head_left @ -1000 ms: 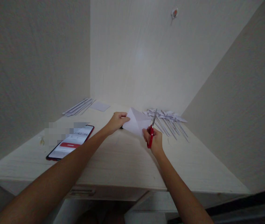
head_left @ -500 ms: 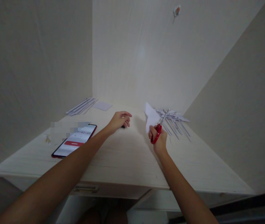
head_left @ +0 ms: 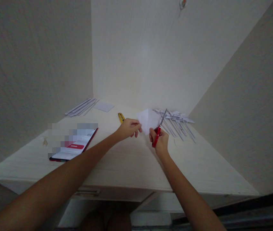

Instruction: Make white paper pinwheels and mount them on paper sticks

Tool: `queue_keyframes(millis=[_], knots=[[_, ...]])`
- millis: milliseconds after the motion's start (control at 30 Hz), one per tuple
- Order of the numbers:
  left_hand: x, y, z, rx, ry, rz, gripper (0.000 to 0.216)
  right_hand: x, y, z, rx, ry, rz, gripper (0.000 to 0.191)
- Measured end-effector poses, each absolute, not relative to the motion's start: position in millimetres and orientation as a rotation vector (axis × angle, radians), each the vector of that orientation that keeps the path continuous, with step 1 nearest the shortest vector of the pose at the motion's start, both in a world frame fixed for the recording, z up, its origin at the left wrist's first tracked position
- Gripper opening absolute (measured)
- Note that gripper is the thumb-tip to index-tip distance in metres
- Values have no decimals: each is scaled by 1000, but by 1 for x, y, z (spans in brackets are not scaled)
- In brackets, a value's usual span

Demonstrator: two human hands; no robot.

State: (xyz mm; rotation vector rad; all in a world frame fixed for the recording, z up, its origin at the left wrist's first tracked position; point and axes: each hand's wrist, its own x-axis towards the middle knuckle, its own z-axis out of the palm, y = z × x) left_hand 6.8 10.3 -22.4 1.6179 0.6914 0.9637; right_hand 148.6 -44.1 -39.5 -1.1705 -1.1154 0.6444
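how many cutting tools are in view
2: red scissors in the right hand, and a yellow knife on the desk just beyond the left hand, which holds a paper. Others may lie hidden under the paper strips.

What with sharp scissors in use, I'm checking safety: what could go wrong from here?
1. The left hand pinches the white paper close to the red scissors in the right hand; a fingertip could get nicked.
2. The paper seems lifted off the table, so it may bend and the cut may wander.
3. A yellow utility knife lies just beyond the left hand and could be knocked.
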Motion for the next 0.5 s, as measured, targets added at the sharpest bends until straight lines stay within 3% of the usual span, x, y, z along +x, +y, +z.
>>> queue_keyframes(millis=[500], knots=[[3, 11, -24, 1482, 699, 874, 35, 151, -41, -40, -1083, -1142, 713, 29]])
